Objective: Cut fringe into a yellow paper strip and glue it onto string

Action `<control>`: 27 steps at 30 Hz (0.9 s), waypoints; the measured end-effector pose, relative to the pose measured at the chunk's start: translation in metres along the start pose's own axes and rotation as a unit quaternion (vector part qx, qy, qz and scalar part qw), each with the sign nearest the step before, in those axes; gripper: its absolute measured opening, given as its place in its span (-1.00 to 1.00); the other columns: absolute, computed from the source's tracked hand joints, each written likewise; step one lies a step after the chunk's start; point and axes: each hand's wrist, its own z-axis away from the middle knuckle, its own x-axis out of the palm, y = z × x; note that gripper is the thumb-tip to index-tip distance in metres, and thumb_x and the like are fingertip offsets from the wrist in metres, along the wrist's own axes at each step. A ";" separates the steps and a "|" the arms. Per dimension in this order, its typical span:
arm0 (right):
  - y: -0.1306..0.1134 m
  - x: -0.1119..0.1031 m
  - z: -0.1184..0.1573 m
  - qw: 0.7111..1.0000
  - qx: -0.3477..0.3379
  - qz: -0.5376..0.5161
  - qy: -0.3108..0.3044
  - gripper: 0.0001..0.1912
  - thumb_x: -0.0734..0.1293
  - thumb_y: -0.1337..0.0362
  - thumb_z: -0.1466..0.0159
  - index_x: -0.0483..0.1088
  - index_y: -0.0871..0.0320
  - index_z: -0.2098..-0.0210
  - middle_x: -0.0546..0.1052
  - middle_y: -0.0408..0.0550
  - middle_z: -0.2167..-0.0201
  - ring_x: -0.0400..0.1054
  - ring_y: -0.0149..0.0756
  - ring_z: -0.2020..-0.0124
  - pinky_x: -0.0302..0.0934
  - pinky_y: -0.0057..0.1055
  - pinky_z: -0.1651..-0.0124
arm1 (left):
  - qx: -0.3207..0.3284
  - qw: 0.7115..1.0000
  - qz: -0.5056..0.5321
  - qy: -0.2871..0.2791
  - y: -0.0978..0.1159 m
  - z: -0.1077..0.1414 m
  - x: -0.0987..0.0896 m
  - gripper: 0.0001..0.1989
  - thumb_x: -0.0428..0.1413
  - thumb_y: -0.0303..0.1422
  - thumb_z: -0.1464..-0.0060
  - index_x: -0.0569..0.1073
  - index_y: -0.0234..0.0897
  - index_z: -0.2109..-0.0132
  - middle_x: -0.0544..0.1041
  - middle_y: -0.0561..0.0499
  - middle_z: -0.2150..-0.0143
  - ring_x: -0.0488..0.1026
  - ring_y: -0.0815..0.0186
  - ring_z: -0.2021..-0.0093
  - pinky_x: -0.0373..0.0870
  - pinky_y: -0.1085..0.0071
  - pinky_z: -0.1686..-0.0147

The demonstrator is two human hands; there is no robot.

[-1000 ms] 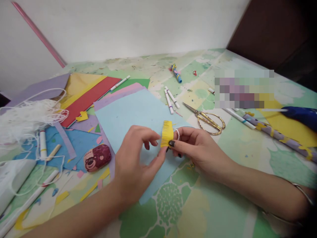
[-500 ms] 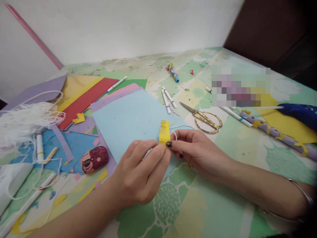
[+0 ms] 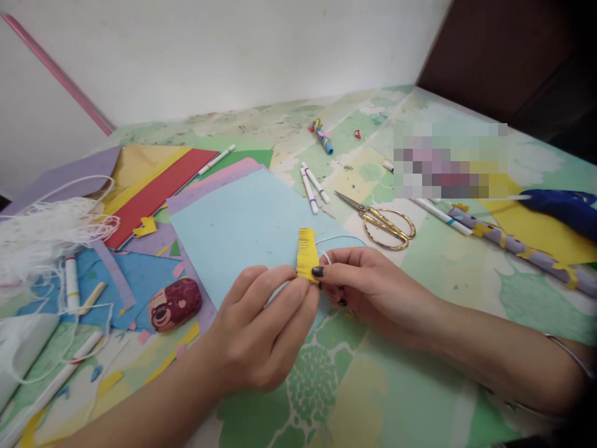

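Between my two hands is a short yellow paper strip (image 3: 306,252), its left edge cut into a fine fringe. My right hand (image 3: 359,277) pinches the strip's lower right side between thumb and fingers. A white string (image 3: 342,237) runs out beside those fingers, over the paper. My left hand (image 3: 270,326) has its fingertips closed at the strip's lower end, where the exact contact is hidden behind the fingers. Beneath and beyond the strip lies a light blue paper sheet (image 3: 237,218). Gold-handled scissors (image 3: 382,224) rest just past my right hand.
Two white markers (image 3: 308,190) lie beyond the blue sheet. On the left are a tangle of white string (image 3: 51,233), a red paper sheet (image 3: 158,199) and a dark red patterned case (image 3: 175,303). A purple paper-wrapped stick (image 3: 527,249) and a blue-handled tool (image 3: 559,208) lie right.
The whole view has shifted slightly. Around the yellow strip's lower end my left fingers have slid down a little, leaving more of the strip showing. My right hand keeps its pinch.
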 end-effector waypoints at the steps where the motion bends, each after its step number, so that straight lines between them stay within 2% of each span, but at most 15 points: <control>1: 0.000 0.000 0.001 1.000 0.000 0.007 0.000 -0.91 0.29 0.32 -0.12 0.31 0.19 0.50 0.24 -0.21 0.57 0.04 -0.48 0.55 -0.05 -0.46 0.45 | 0.005 1.000 0.004 0.005 0.000 0.000 -0.001 -0.81 -0.02 -0.52 -0.12 0.45 -0.38 0.16 0.51 -0.15 0.20 0.42 0.11 0.12 0.36 0.19 0.24; 5: 0.001 0.001 0.003 0.999 -0.001 0.037 0.002 -0.88 0.28 0.30 -0.13 0.28 0.19 0.51 0.23 -0.21 0.58 0.04 -0.47 0.55 -0.07 -0.46 0.46 | 0.022 0.999 0.004 0.026 0.001 0.000 -0.003 -0.78 -0.07 -0.50 -0.14 0.47 -0.37 0.19 0.51 -0.14 0.21 0.41 0.15 0.13 0.35 0.22 0.27; 10: 0.004 0.001 0.002 0.999 0.001 0.036 0.007 -0.87 0.29 0.28 -0.12 0.28 0.17 0.51 0.24 -0.22 0.59 0.06 -0.46 0.55 -0.07 -0.46 0.47 | 0.031 0.998 -0.017 0.052 0.001 0.001 -0.002 -0.82 -0.01 -0.48 -0.10 0.49 -0.34 0.23 0.52 -0.12 0.20 0.42 0.15 0.15 0.35 0.23 0.31; 15: 0.005 0.001 0.002 1.000 0.005 0.026 0.006 -0.85 0.29 0.28 -0.12 0.25 0.17 0.53 0.22 -0.23 0.60 0.04 -0.47 0.56 -0.08 -0.46 0.47 | 0.031 0.997 -0.015 0.063 -0.001 0.001 -0.002 -0.83 0.01 -0.49 -0.08 0.49 -0.38 0.24 0.51 -0.14 0.20 0.42 0.14 0.18 0.34 0.23 0.35; 18: 0.006 0.002 0.002 1.000 -0.001 0.022 0.006 -0.84 0.28 0.29 -0.12 0.23 0.17 0.54 0.21 -0.23 0.60 0.03 -0.48 0.56 -0.09 -0.46 0.47 | 0.030 0.998 -0.012 0.049 -0.001 0.001 -0.002 -0.82 0.00 -0.49 -0.09 0.49 -0.39 0.22 0.52 -0.14 0.20 0.42 0.13 0.18 0.34 0.23 0.34; 22: 0.005 0.003 0.003 1.000 -0.015 0.018 0.007 -0.90 0.27 0.33 -0.11 0.26 0.18 0.52 0.22 -0.22 0.62 0.05 -0.47 0.56 -0.08 -0.47 0.48 | 0.005 0.999 -0.029 0.020 -0.001 0.000 -0.003 -0.83 0.02 -0.51 -0.09 0.48 -0.40 0.19 0.53 -0.15 0.21 0.42 0.11 0.18 0.34 0.20 0.31; 25: 0.003 0.005 0.003 0.999 -0.028 0.014 0.011 -0.98 0.26 0.38 -0.07 0.33 0.17 0.48 0.26 -0.22 0.60 0.09 -0.47 0.55 -0.03 -0.49 0.46 | -0.026 0.999 -0.016 0.021 -0.001 -0.001 -0.002 -0.82 0.10 -0.54 -0.03 0.46 -0.44 0.17 0.53 -0.19 0.25 0.43 0.10 0.21 0.36 0.19 0.30; 27: 0.003 0.006 0.003 0.999 -0.043 0.012 0.010 -0.92 0.27 0.43 -0.03 0.36 0.17 0.44 0.32 -0.20 0.54 0.15 -0.47 0.50 0.02 -0.50 0.43 | -0.063 0.998 0.008 0.026 -0.002 -0.002 -0.001 -0.79 0.13 -0.58 0.01 0.45 -0.44 0.16 0.53 -0.19 0.27 0.42 0.11 0.22 0.37 0.19 0.29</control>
